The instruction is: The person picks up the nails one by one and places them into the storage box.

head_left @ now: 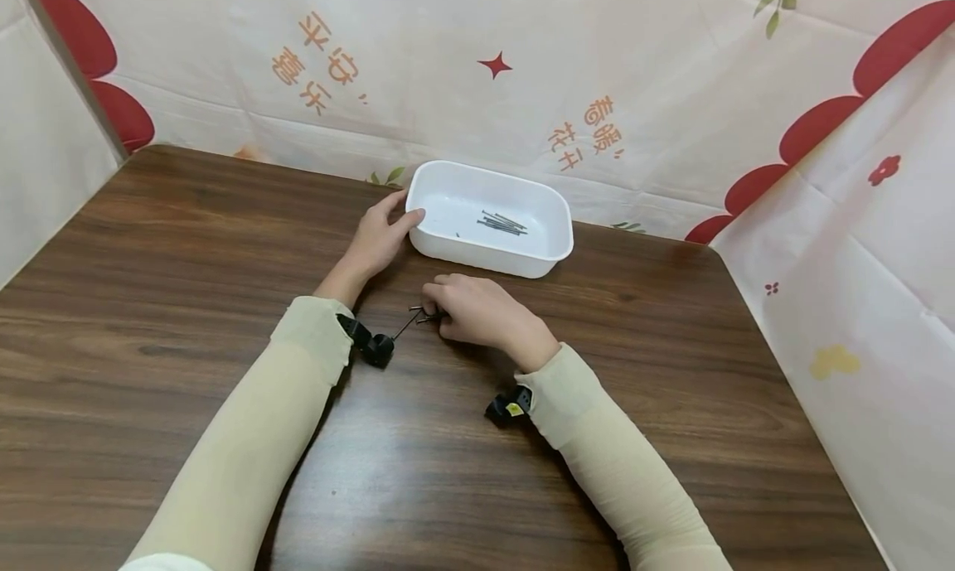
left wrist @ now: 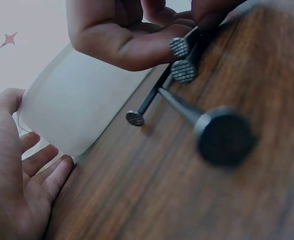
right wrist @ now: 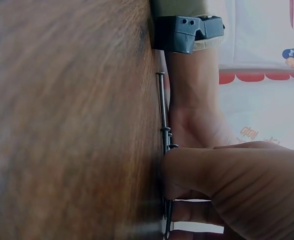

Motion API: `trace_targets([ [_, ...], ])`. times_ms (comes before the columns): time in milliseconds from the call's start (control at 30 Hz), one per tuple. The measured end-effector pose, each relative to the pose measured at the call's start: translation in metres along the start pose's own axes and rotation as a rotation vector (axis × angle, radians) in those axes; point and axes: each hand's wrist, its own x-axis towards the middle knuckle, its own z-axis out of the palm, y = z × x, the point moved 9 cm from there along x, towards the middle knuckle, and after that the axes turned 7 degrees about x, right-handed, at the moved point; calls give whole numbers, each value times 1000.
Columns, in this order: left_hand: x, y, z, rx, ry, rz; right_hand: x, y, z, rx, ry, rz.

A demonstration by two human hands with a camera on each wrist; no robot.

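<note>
A white plastic tub (head_left: 485, 258) stands at the far side of the wooden table. My left hand (head_left: 375, 239) holds its left end, thumb over the rim and the other fingers along the outside wall. In front of the tub, my right hand (head_left: 483, 312) pinches several dark metal nails (left wrist: 183, 71) low over the tabletop. Their flat, checkered heads point toward the left wrist, and one long nail (right wrist: 162, 100) sticks out farther than the others. The fingers partly hide the shafts. A small pile of similar nails (head_left: 503, 224) lies inside the tub.
The brown wooden table (head_left: 186, 372) stretches out on both sides of the arms. A printed cloth (head_left: 448, 74) hangs right behind the tub and along the right edge. Black wrist cameras (head_left: 376, 350) sit on both sleeves, the left one near the nails.
</note>
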Motion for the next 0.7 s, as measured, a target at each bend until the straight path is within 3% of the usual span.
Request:
trace_targets([
  [500, 1, 1, -1, 4, -6, 3, -5, 1, -12, 9, 53, -29],
  [700, 0, -2, 1, 1, -7, -3, -13, -1, -31, 118, 95, -75],
])
